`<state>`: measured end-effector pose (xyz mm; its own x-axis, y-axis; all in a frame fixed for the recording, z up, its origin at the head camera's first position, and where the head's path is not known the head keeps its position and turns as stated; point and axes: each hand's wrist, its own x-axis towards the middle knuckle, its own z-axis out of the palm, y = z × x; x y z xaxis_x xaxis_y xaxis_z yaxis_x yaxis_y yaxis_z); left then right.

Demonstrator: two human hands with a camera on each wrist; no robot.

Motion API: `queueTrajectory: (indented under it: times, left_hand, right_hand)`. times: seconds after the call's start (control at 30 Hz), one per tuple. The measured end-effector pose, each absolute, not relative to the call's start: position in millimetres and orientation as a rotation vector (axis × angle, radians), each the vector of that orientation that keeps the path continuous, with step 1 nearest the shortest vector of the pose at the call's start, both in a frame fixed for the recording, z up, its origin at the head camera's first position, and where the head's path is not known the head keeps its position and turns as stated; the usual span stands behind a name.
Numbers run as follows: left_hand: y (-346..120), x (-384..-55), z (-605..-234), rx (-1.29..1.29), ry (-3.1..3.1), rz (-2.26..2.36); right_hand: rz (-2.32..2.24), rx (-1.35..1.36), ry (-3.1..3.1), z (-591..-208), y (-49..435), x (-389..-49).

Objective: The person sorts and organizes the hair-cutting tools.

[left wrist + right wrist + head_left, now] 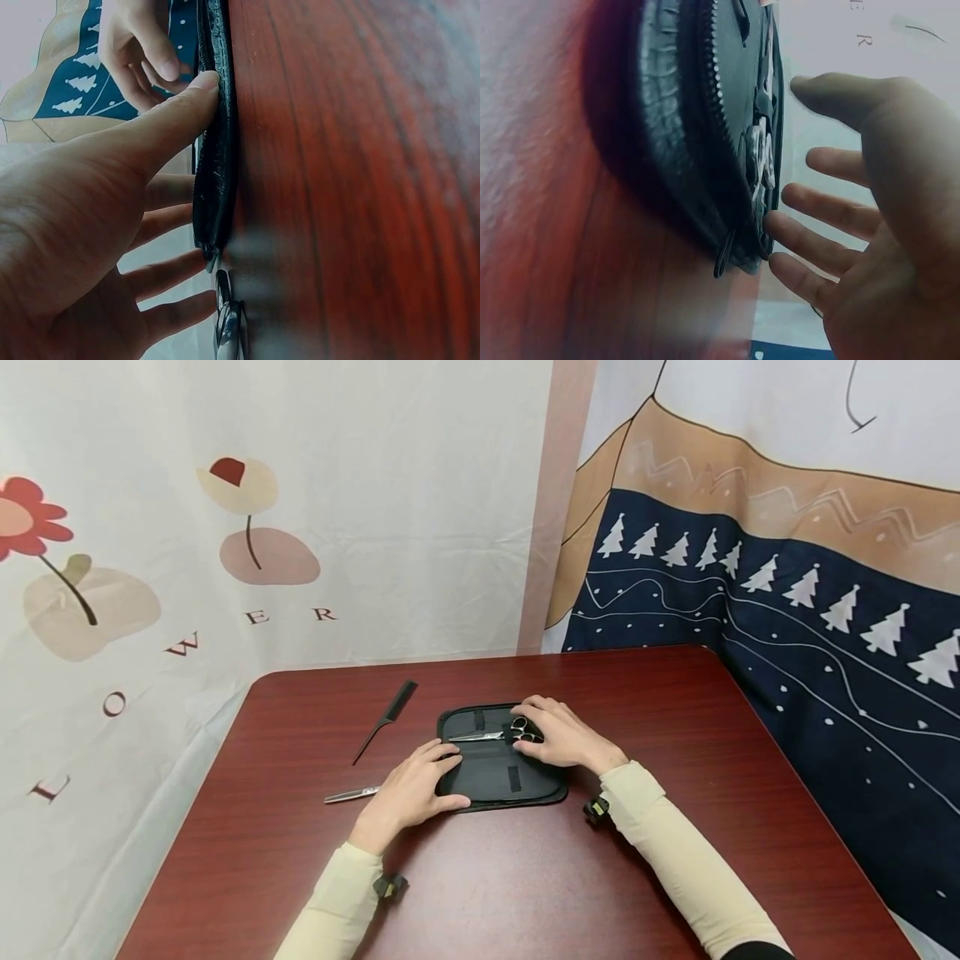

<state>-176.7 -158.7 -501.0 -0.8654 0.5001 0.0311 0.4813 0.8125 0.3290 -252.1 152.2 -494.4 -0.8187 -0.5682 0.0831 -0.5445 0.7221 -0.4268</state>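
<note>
Two hands [408, 787] [562, 735], loosely spread, left touching case [486, 779]

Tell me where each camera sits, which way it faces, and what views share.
Head: worn on the head, looking forward and down at the table and black case; left grip, right grip and sleeves show.
Left wrist: worn there, facing along the case's edge; left grip large, right grip beyond.
Right wrist: worn there, facing the case's zipped side and scissors, lettered cloth behind; right grip large.
Shared: head and left wrist show both grips.
</note>
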Motion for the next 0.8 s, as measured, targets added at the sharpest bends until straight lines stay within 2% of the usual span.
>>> queueTrajectory:
  times: [0.8]
  left_hand:
    - [-158.9,-176.0,-500.4,0.808,2.923,0.517]
  right_hand:
    - [-0.685,-0.873,2.861,-495.9,195.6,-207.1]
